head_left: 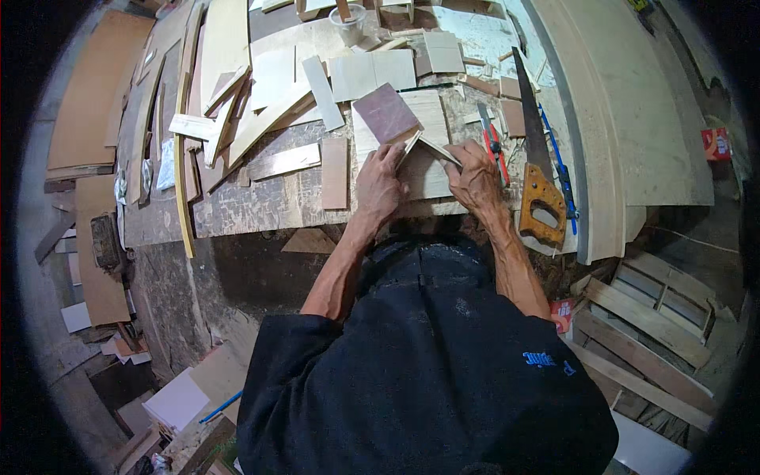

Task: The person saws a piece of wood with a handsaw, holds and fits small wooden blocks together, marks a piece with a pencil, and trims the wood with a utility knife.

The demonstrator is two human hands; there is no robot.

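Observation:
Two thin pale wood pieces (438, 149) meet at a corner, like an upside-down V, over a light square board (431, 178). My left hand (378, 184) pinches the left piece near the joint. At the other side, the fingers of my right hand (476, 178) close on the outer end of the right piece. A reddish-brown square panel (386, 112) lies on the board just beyond my left fingers. Beside my right hand are a red-handled tool (496, 146) and a handsaw (543, 204) with a wooden grip.
Wood offcuts and long strips (269, 127) cover the left of the worktable (261, 207). A clear plastic cup (347, 28) stands at the back. Right of the saw lies a blue bar-shaped tool (564, 178), then a raised long board (606, 142). Wooden frames (661, 301) lie low at right.

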